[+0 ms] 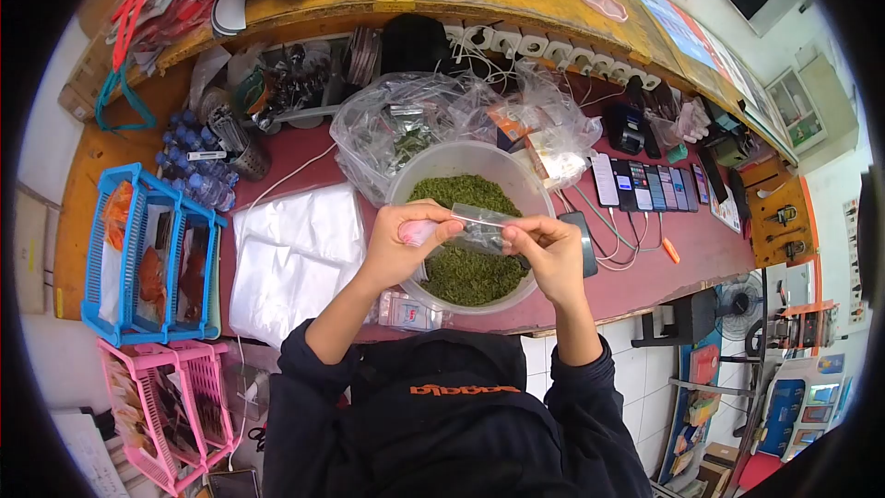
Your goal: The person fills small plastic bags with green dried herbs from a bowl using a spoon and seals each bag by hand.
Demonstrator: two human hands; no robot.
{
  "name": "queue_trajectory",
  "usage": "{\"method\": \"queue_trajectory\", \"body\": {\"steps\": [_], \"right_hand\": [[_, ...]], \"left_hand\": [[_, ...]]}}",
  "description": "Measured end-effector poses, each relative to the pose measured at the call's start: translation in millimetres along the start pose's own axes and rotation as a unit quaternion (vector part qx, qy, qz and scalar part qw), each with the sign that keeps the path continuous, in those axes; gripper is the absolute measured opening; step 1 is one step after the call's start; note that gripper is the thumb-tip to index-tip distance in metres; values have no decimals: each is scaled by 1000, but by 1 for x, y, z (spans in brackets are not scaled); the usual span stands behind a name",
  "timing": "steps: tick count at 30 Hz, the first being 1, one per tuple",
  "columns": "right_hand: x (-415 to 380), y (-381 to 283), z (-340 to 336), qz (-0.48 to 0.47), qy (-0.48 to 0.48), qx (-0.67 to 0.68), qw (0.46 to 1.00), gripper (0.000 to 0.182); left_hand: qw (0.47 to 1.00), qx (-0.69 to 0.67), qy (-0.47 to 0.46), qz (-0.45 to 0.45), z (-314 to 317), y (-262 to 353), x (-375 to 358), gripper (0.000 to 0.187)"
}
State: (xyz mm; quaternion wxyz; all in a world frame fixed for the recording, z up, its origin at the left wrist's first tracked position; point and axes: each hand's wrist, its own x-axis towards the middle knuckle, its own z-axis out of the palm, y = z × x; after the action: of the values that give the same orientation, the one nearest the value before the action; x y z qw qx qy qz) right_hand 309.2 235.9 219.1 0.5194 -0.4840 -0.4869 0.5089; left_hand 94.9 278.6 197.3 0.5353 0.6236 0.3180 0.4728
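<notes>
Over a translucent round tub (402, 186) of chopped green leaves (475, 278), my two hands stretch a small clear plastic bag (479, 227) between them. My left hand (406, 232) pinches its left end, and a pink-and-white piece (418, 232) shows in the same fingers. The right end is pinched between thumb and fingers of my right hand (546, 251). Beside that hand, a dark grey object (581, 244) overlaps the tub's right rim. A small printed packet (408, 312) lies in front of the tub, near the table's edge.
Stacks of clear plastic bags (300, 258) lie left of the tub. Blue baskets (147, 258) and a pink rack (171, 410) stand farther left. Behind the tub are a large clear bag (378, 129) and boxes (556, 157). Several phones (636, 186) with cables lie to the right.
</notes>
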Motion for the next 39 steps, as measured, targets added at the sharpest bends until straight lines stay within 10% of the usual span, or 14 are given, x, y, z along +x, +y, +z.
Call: {"method": "queue_trajectory", "body": {"steps": [18, 31, 34, 39], "right_hand": [[-17, -8, 24, -295, -14, -249, 922, 6], [10, -3, 17, -169, 132, -52, 975, 28], [12, 7, 15, -178, 116, -158, 964, 24], [21, -3, 31, -267, 94, -331, 900, 20]], "left_hand": [[989, 85, 31, 118, 20, 19, -12, 4], [910, 241, 242, 233, -55, 2, 105, 24], [921, 301, 188, 162, -55, -19, 107, 47], [964, -148, -131, -179, 8, -15, 41, 40]]}}
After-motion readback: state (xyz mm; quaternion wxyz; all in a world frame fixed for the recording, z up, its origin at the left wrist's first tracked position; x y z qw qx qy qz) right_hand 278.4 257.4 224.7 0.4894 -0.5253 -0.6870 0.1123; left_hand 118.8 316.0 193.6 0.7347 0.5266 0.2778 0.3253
